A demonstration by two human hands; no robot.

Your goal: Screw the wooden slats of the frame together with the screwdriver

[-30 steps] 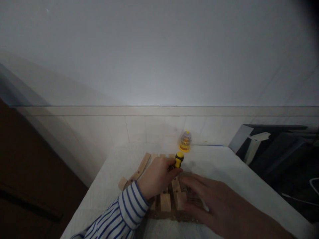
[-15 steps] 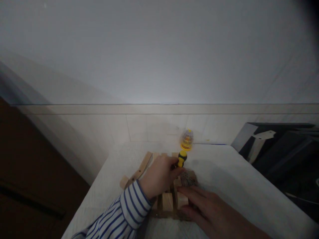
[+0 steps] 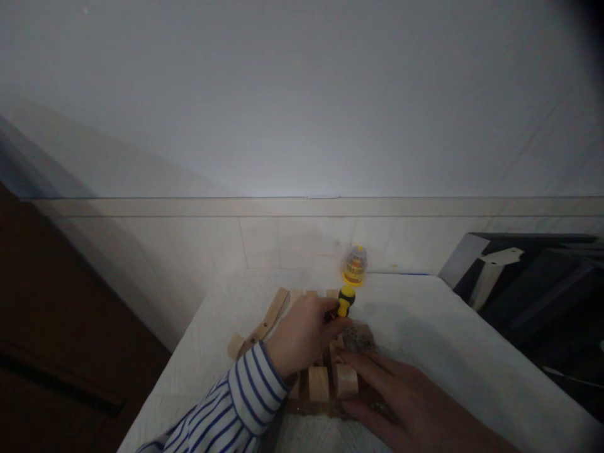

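Note:
My left hand (image 3: 304, 336), in a blue-striped sleeve, is closed around a screwdriver (image 3: 346, 301) with a yellow and black handle. The handle stands up above my fingers; its tip is hidden. Below it lie several pale wooden pieces side by side on a brown, see-through-looking base (image 3: 306, 408). My right hand (image 3: 389, 384) holds the rightmost wooden block (image 3: 347, 380) between its fingers on top and the thumb at the near end. A second wooden block (image 3: 319, 384) sits just left of that one. Behind my right fingers is a small brown heap (image 3: 359, 338), too blurred to name.
A clear dome-shaped case with a yellow base (image 3: 353, 274) stands at the table's back edge by the wall. Left of my hands lie a long wooden strip with holes (image 3: 270, 318) and a small wooden block (image 3: 234, 345). Dark panels (image 3: 538, 296) lean at the right beside the white table (image 3: 453, 340).
My right thumb and fingers have spread slightly, showing more of the block's near end. My left hand and the screwdriver have hardly moved.

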